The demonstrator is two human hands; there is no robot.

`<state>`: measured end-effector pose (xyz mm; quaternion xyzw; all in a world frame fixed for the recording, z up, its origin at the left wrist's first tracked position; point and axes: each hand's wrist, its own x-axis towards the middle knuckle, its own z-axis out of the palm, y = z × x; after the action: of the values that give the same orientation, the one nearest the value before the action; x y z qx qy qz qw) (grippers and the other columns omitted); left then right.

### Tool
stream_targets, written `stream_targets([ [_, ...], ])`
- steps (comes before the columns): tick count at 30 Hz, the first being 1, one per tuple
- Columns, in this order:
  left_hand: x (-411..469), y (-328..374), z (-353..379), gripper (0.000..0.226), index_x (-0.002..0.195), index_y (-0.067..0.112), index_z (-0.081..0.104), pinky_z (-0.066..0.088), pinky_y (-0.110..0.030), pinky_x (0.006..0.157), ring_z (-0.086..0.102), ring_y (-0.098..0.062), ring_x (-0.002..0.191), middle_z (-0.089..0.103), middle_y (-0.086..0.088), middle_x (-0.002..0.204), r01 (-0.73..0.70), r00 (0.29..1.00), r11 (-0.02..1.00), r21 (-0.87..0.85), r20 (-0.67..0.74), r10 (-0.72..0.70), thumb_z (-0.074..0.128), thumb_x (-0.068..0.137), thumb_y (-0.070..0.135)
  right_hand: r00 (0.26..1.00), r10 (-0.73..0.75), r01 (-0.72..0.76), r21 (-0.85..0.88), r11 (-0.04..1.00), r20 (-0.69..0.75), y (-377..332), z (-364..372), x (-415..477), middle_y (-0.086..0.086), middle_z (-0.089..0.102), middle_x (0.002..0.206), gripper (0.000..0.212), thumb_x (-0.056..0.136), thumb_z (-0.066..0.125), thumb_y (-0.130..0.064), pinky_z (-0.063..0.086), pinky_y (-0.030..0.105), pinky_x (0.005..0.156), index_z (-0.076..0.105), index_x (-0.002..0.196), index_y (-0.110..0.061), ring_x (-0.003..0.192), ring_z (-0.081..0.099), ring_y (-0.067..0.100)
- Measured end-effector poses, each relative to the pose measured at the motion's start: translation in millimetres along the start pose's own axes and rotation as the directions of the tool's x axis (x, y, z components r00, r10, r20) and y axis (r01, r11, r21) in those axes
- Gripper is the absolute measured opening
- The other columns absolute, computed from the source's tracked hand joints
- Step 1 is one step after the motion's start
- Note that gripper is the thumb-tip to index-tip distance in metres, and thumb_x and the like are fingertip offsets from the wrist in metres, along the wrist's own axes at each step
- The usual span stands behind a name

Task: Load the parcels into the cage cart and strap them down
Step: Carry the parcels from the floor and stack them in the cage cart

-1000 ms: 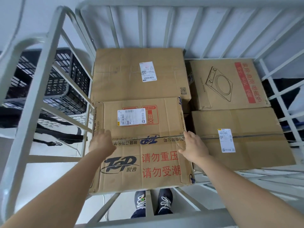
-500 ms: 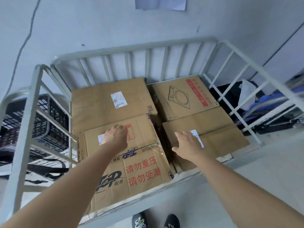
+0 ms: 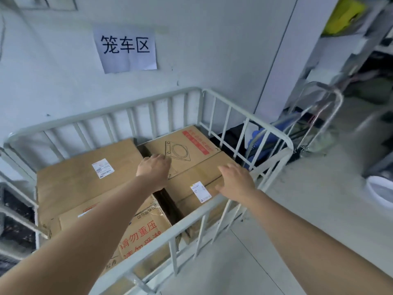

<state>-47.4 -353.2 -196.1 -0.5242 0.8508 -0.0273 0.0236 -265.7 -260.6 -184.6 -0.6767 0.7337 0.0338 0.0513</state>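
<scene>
we can reach into the cage cart (image 3: 127, 108) from above, barred rails (image 3: 255, 121) stand on every side, four boxes (image 3: 85, 184) cover its bottom, only a narrow dark gap (image 3: 167, 202) between them, wall (image 3: 212, 50) close behind, floor (image 3: 297, 209) free on our right

Brown cardboard parcels (image 3: 85, 179) (one red-lettered), pale grey cage cart (image 3: 212, 211), white wall sign (image 3: 125, 50) with black characters

Wall sign (image 3: 127, 50) "笼车区"; near box (image 3: 139, 236) "请勿重压", perhaps "请勿受潮" below.
</scene>
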Motion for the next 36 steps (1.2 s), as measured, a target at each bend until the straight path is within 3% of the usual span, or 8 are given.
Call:
stream_targets([
  [8, 11.8, 102.1, -68.4, 0.049, 0.132, 0.019, 0.048, 0.045, -0.036, 0.100, 0.048, -0.020, 0.123, 0.054, 0.000, 0.131, -0.205, 0.972, 0.976, 0.067, -0.099, 0.211, 0.062, 0.085, 0.016, 0.970, 0.209, -0.211, 0.002, 0.978, -0.122, 87.3, -51.7, -81.0, 0.007, 0.053, 0.130, 0.051, 0.090, 0.060, -0.041, 0.040, 0.041, 0.102, 0.048, 0.133, -0.016, 0.124, 0.047, 0.028],
  [16, 33.6, 191.7, -123.7, 0.041, 0.124, 0.016, 0.052, 0.047, -0.035, 0.093, 0.052, -0.021, 0.114, 0.059, -0.002, 0.116, -0.471, 0.853, 0.871, 0.141, -0.178, 0.490, 0.057, 0.083, 0.011, 0.850, 0.495, -0.501, 0.014, 0.865, -0.180, 151.1, -80.7, -153.4, 0.006, 0.051, 0.134, 0.046, 0.091, 0.056, -0.035, 0.038, 0.038, 0.102, 0.048, 0.133, -0.017, 0.125, 0.045, 0.027],
  [25, 28.1, 292.9, -150.8, 0.040, 0.124, 0.014, 0.052, 0.047, -0.034, 0.085, 0.054, -0.022, 0.110, 0.058, -0.003, 0.117, -0.691, 0.661, 0.692, 0.208, -0.204, 0.722, 0.058, 0.085, 0.011, 0.616, 0.773, -0.780, 0.016, 0.625, -0.150, 193.8, -83.0, -244.2, 0.007, 0.047, 0.137, 0.053, 0.091, 0.058, -0.042, 0.037, 0.038, 0.101, 0.044, 0.135, -0.017, 0.129, 0.042, 0.027],
  [36, -37.5, 452.7, -159.1, 0.047, 0.134, 0.012, 0.043, 0.044, -0.035, 0.091, 0.049, -0.025, 0.121, 0.052, -0.007, 0.129, -0.879, 0.396, 0.422, 0.222, -0.155, 0.905, 0.055, 0.089, 0.013, 0.305, 0.946, -0.950, 0.039, 0.311, -0.110, 236.6, -58.4, -396.7, 0.007, 0.050, 0.132, 0.054, 0.089, 0.059, -0.038, 0.038, 0.038, 0.103, 0.045, 0.136, -0.018, 0.128, 0.042, 0.027],
])
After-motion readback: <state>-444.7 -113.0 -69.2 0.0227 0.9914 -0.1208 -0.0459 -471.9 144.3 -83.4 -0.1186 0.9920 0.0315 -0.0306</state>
